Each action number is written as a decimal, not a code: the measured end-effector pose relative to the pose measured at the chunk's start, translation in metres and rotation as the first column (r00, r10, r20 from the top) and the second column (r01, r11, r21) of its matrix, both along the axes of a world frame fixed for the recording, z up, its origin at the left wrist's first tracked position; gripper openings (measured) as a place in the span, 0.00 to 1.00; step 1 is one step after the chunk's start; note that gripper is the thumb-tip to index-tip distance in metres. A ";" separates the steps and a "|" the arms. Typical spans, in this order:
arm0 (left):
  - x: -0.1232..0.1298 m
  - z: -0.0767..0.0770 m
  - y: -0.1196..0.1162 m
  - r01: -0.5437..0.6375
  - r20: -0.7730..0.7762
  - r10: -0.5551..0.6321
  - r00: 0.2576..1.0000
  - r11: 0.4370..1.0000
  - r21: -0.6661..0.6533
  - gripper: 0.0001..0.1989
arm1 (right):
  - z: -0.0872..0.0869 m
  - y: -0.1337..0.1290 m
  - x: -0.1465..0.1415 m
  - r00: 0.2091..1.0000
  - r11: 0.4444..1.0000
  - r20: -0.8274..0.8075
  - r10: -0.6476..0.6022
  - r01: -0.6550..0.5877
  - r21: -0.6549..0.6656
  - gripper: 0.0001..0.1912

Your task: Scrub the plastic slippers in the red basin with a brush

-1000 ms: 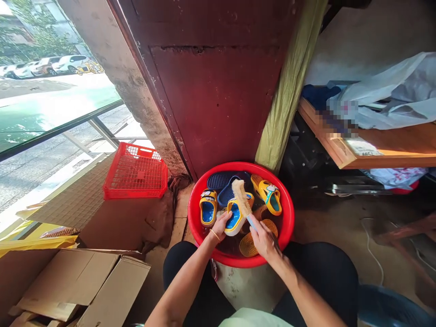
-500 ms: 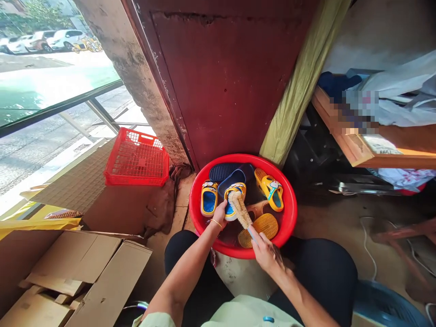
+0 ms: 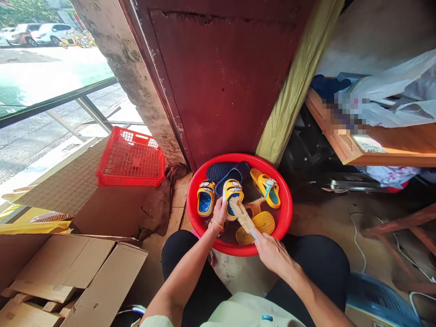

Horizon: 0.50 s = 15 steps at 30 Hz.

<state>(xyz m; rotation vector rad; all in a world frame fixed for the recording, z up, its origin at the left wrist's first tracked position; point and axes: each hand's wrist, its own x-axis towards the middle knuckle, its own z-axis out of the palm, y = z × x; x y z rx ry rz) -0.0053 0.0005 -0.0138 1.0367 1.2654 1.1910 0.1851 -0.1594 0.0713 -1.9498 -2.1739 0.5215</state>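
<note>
My left hand (image 3: pixel 219 215) grips a yellow slipper with a blue insole (image 3: pixel 233 187) by its left side, over the red basin (image 3: pixel 286 213). My right hand (image 3: pixel 270 249) is closed around the handle of a scrub brush (image 3: pixel 242 215), whose bristles touch the slipper's inside. To the left lies a matching yellow slipper (image 3: pixel 205 200). Dark blue slippers (image 3: pixel 235 175) are behind the held one. A yellow slipper with a teal strap (image 3: pixel 267 187) leans at the basin's right side, and an upturned yellow slipper (image 3: pixel 257 228) shows its sole nearer to me. Dark water fills the basin's bottom.
A red plastic crate (image 3: pixel 131 159) sits at left on cardboard, with an open cardboard box (image 3: pixel 64 272) nearer to me. Behind the basin stands a dark red door (image 3: pixel 221 81) beside a yellowish curtain (image 3: pixel 296 86). A wooden table (image 3: pixel 374 152) is at right, above a blue fan-like object (image 3: pixel 378 299).
The brush has moved down within the slipper, from near its strap towards the heel. My right hand has shifted slightly down and right. The whole view has shifted a little.
</note>
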 end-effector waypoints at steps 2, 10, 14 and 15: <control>0.002 0.002 -0.005 0.050 -0.056 -0.045 0.997 0.995 0.091 0.23 | -0.001 0.036 -0.008 0.998 1.000 -0.060 0.001 0.001 0.020 0.30; 0.001 0.004 -0.010 0.145 -0.059 -0.139 0.989 0.984 0.106 0.26 | 0.000 0.074 -0.026 0.992 0.998 -0.125 0.032 -0.039 -0.055 0.29; 0.003 0.003 -0.007 0.096 -0.059 -0.091 0.994 0.991 0.091 0.23 | 0.002 0.007 -0.012 0.985 0.987 -0.134 0.105 -0.120 -0.110 0.29; 0.004 0.003 -0.006 0.097 -0.060 -0.092 0.994 0.992 0.084 0.24 | 0.006 -0.007 -0.006 0.985 0.985 -0.147 0.094 -0.114 -0.127 0.29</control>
